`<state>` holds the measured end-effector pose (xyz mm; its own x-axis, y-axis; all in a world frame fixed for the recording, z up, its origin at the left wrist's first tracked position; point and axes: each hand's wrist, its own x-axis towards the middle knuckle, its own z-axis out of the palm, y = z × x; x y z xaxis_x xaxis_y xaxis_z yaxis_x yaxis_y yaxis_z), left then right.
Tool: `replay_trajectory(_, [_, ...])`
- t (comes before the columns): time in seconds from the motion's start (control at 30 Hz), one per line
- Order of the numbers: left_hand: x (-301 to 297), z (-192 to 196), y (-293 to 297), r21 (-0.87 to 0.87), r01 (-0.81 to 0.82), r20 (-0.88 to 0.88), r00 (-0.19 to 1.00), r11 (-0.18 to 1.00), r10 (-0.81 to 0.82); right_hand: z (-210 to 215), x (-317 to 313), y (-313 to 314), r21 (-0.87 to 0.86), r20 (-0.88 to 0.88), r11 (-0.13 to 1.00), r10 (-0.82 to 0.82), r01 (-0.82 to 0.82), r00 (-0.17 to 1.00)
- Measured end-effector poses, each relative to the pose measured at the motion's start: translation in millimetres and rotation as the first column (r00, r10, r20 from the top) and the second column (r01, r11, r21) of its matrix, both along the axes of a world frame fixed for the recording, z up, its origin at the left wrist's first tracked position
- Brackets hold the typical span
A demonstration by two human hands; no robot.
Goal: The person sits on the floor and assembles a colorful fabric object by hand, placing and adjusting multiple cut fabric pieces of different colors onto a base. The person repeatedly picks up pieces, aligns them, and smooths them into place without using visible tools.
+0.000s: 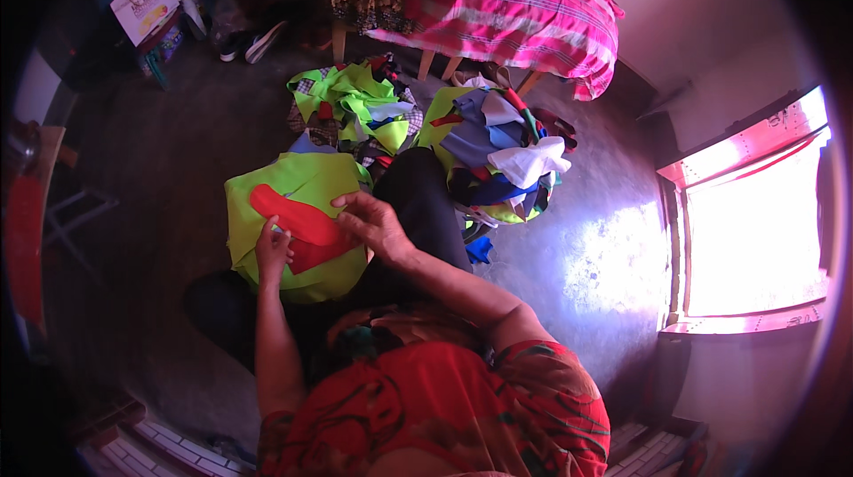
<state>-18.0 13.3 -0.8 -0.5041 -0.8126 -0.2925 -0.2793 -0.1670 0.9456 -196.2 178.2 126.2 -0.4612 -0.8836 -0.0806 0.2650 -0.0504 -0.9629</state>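
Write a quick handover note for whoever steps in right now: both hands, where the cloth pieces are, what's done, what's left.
Left hand: fingers pressed on the red piece, near its lower end.
Right hand: resting on the red piece's right edge, fingers spread, gripping nothing.
Red piece lies flat on the yellow-green cloth, which is spread over the lap.
Scrap piles sit on the floor ahead, mixed colours, untouched by either hand.
Done: red piece laid on the green cloth.
Left: it appears only held in place; no pins, stitching or tool can be made out.
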Motion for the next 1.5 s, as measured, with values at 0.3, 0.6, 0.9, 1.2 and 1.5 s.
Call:
replay_trajectory(0.3, [12, 29, 2, 0.010, -0.102, -0.208, 0.973, 0.995, 0.101, 90, -128, 109, -0.174, -0.984, 0.705, -0.156, 0.688, -0.090])
replay_trajectory(0.6, [11, 24, -1, 0.061, -0.165, -0.295, 0.939, 0.984, 0.176, 66, -189, 164, -0.206, -0.965, 0.573, -0.255, 0.793, -0.067])
replay_trajectory(0.9, [16, 36, -1, 0.126, -0.136, -0.360, 0.917, 0.983, 0.173, 137, -129, 99, -0.364, -0.006, 0.602, -0.765, 0.711, 0.644])
replay_trajectory(1.2, [25, 56, 18, 0.212, 0.410, -0.600, 0.771, 0.887, -0.213, 22, -28, -8, -0.153, 0.747, 0.987, 0.140, -0.037, 0.650])
replay_trajectory(1.5, [25, 52, 39, 0.348, 0.317, -0.515, 0.851, 0.882, -0.102, -58, 15, -27, -0.059, 0.813, 0.975, 0.172, -0.216, 0.556])
